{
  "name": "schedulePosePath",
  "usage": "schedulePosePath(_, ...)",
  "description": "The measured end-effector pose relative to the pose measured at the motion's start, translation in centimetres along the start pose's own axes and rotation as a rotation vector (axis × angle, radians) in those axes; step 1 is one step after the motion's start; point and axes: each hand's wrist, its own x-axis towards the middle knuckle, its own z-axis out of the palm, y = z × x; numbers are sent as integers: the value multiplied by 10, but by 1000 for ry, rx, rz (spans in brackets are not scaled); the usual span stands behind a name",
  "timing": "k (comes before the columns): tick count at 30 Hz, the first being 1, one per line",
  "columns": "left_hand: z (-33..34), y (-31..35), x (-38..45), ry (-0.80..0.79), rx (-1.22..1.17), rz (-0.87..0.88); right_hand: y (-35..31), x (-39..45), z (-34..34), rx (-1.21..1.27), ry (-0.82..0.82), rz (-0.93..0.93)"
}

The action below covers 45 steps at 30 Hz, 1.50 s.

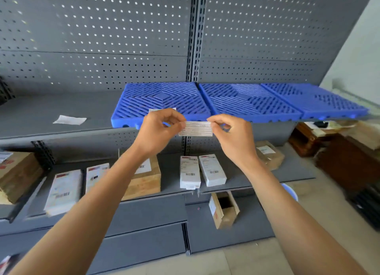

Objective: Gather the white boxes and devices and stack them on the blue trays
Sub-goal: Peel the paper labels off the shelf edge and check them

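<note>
Both hands hold one small white printed label (pixel 196 128) in front of the shelf edge. My left hand (pixel 158 128) pinches its left end and my right hand (pixel 232 134) pinches its right end. Three blue slatted trays (pixel 164 98) lie side by side on the upper grey shelf with nothing stacked on them. A second white slip (pixel 162 110) sits at the front of the left tray, partly hidden by my left hand. White boxes lie on the lower shelf: two (pixel 202 171) in the middle and two (pixel 63 191) at the left.
A white paper (pixel 70 120) lies on the upper shelf left of the trays. Brown cardboard boxes (pixel 144 178) sit on the lower shelf, and an open one (pixel 223 211) leans on the floor. Dark wooden furniture (pixel 347 157) stands at the right. Grey pegboard backs the shelving.
</note>
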Motion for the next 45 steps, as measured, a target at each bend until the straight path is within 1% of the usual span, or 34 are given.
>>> schedulePosePath(7,82,37,14,-58,-13,38,53,-15,-74,-1,56,39)
schedulePosePath(13,123,52,36,-83,-37,69,83,-8,-107,3,105,76)
schedulePosePath(18,140,45,64,-85,-57,86,101,12,-113,19,123,100)
schedulePosePath(30,153,28,118,-68,-42,69,130,69,-108,0,123,52)
schedulePosePath(34,161,30,128,-89,11,49,145,83,-113,3,91,40)
schedulePosePath(38,171,34,135,-61,54,25,161,98,-121,15,57,29)
schedulePosePath(45,189,37,141,-31,133,-41,187,115,-129,10,-61,-15)
